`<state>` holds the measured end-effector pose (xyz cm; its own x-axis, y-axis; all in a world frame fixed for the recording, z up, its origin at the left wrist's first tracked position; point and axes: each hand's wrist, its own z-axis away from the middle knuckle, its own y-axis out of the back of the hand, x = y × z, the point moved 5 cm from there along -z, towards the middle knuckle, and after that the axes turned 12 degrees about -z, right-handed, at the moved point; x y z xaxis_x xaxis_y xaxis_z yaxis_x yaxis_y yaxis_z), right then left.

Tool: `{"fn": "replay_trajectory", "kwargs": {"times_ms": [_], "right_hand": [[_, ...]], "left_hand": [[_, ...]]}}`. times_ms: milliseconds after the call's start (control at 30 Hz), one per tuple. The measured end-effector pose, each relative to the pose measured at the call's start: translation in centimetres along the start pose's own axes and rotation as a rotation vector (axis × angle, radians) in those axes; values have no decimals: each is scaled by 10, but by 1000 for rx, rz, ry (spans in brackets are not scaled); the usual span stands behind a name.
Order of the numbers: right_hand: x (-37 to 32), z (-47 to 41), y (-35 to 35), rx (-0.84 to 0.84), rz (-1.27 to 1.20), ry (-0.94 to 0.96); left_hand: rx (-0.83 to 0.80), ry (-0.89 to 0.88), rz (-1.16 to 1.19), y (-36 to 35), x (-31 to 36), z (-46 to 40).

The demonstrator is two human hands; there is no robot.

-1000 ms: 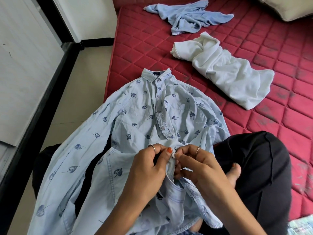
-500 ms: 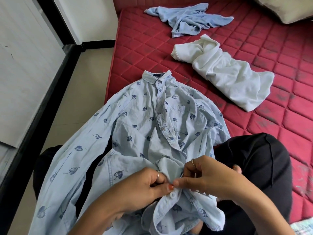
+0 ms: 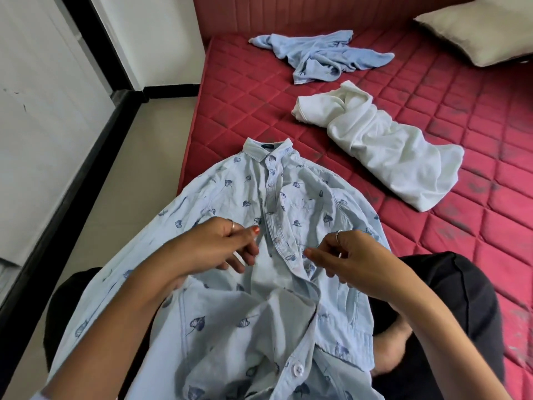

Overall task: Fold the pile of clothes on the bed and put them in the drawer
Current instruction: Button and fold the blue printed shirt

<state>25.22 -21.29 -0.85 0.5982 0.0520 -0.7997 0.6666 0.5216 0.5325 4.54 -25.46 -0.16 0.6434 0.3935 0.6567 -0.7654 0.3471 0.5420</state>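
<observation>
Denim-look pale blue shirt (image 3: 277,255) w/ leaf print, centre-bottom of frame, lying face up across person's lap and the near edge of red quilted mattress (image 3: 360,111). Only one view, head cam.

Hands: left hand (image 3: 222,249) lower centre-left, fingers loosely curled over the shirt front just left of the button placket; can't tell if it has any cloth pinched. Right hand (image 3: 349,255) lower centre-right, fingers also loosely curled, tips at/near fabric just right of placket; doesn't look like a firm grip, can't tell for sure.

Orientation: shirt's long axis runs roughly bottom-centre to upper-centre of frame, collar pointing away from person toward upper middle, hem end bunched at bottom of frame. Upper buttons look done up; lower placket gapes open, one loose white button visible near bottom centre.

Step, my read: buttoning/flattening front before fold. To do well: finish lower buttons or at least align plackets, smooth the bunched hem flat, pull left sleeve in from off the mattress edge, then fold along the long axis.

Others: white garment (image 3: 383,145) crumpled centre-right, plain blue garment (image 3: 317,53) crumpled upper centre, both unfolded. Drawer not in view. Task early.
</observation>
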Motion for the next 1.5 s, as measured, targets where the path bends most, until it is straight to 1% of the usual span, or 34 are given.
{"fn": "replay_trajectory", "kwargs": {"times_ms": [267, 333, 467, 600, 667, 733, 900, 1033, 1133, 1233, 1300, 1367, 1433, 1500], "right_hand": [[10, -60, 33, 94, 24, -37], [17, -82, 39, 137, 47, -44], [34, -134, 51, 215, 39, -67], [62, -186, 65, 326, 96, -152], [75, -212, 71, 368, 111, -195], [85, -233, 75, 384, 114, -236], [98, -268, 71, 361, 167, -319], [99, -280, 62, 341, 268, -348], [99, -282, 58, 354, 337, -365], [95, -281, 52, 347, 381, -345], [89, -280, 53, 363, 347, -328], [82, -274, 61, 403, 277, -319], [74, -270, 79, 464, 209, -278], [66, -265, 98, 503, 88, -221]], "left_hand": [[215, 39, -37, 55, -20, -86], [309, 36, -78, 70, -29, -115], [493, 111, -281, 95, -46, -163], [602, 207, -566, 111, -64, -190], [639, 244, -628, 120, -77, -203], [648, 273, -620, 128, -90, -214], [574, 321, -654, 132, -110, -236], [619, 274, -758, 124, -109, -245], [620, 261, -895, 111, -110, -248], [667, 156, -993, 95, -108, -251], [641, 129, -1056, 94, -103, -252], [577, 129, -1057, 104, -97, -250], [583, 119, -985, 129, -90, -247], [635, 91, -871, 161, -79, -240]]}}
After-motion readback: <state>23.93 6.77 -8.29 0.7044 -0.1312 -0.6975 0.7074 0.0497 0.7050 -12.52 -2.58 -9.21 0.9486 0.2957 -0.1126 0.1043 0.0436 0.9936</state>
